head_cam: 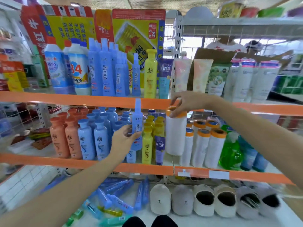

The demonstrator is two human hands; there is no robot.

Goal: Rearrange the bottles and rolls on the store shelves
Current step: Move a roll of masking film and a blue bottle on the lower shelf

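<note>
My left hand [123, 138] grips a slim blue spray bottle [137, 122] upright, in front of the middle shelf's yellow bottles [147, 145]. My right hand [185, 102] holds a white roll with an orange end [174, 135] by its top, lifted just in front of the middle shelf. Several more white rolls [203, 145] stand on that shelf to the right. Matching tall blue bottles [106, 71] stand on the top shelf, with one yellow bottle [150, 72] beside them.
Orange [65, 138] and blue shampoo bottles [93, 140] fill the middle shelf's left. A green pump bottle [231, 153] stands right of the rolls. Tubes [182, 74] and white packs [252, 79] line the top right shelf. Slippers [205, 200] and loose blue tubes [114, 197] lie on the bottom shelf.
</note>
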